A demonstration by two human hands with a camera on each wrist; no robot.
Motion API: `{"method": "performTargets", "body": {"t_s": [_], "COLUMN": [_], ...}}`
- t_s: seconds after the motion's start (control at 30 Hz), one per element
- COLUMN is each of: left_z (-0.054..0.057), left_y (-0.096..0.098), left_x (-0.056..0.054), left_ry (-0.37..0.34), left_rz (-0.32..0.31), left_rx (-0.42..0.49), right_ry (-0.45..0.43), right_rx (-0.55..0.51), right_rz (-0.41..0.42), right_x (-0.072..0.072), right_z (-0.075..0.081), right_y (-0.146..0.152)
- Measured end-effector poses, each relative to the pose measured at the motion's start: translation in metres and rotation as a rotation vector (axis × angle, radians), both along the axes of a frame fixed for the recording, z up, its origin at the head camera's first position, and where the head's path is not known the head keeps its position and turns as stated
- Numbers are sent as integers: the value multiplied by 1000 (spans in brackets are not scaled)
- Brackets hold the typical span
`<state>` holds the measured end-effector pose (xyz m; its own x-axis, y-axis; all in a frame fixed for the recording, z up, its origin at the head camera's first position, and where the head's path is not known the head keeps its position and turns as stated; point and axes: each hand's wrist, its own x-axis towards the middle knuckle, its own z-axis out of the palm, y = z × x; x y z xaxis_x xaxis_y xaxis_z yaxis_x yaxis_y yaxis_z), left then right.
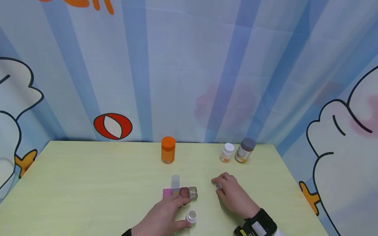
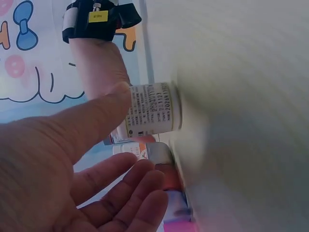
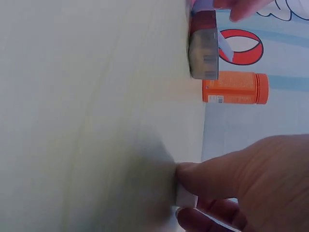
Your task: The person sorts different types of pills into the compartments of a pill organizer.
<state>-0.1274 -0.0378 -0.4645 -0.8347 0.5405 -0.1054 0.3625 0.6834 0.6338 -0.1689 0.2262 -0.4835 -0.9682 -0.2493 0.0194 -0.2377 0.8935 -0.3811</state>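
A small white bottle (image 1: 191,216) stands on the table, with a silvery round top and no cap on it. My left hand (image 1: 163,214) has its thumb against the bottle's side. Its other fingers are relaxed and reach over the front of a pill box (image 1: 193,193). The box has pink, purple, red and grey compartments; a clear lid (image 1: 175,181) stands raised behind the purple one. To the right, my right hand (image 1: 236,198) pinches a small white cap (image 3: 186,197) between thumb and fingers, down at the tabletop. Printed text covers the bottle's label (image 2: 149,108).
An orange bottle (image 1: 168,150) stands at the back of the table (image 1: 97,186). Back right, a white bottle (image 1: 227,152) stands beside a grey-capped bottle (image 1: 245,150). A printed striped curtain (image 1: 177,65) hangs behind the table.
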Motion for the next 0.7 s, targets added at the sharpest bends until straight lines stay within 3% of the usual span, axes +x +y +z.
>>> {"method": "performTargets", "body": {"t_s": [0.17, 0.4, 0.6, 0.7], "left_z": [-5, -9, -10, -10], "left_y": [0, 3, 5, 6], "left_x": [2, 0, -3, -3], "left_ry": [17, -24, -120, -141], "left_rz": [1, -15, 8, 16], "left_rx": [15, 41, 45, 54], "right_ry": [-37, -115, -71, -106], "right_rx": [4, -73, -33, -29], "right_rz": [132, 359, 444, 448], "right_x": [6, 31, 44, 45], "right_z": [13, 40, 50, 52], "right_y": [-9, -26, -35, -38]}}
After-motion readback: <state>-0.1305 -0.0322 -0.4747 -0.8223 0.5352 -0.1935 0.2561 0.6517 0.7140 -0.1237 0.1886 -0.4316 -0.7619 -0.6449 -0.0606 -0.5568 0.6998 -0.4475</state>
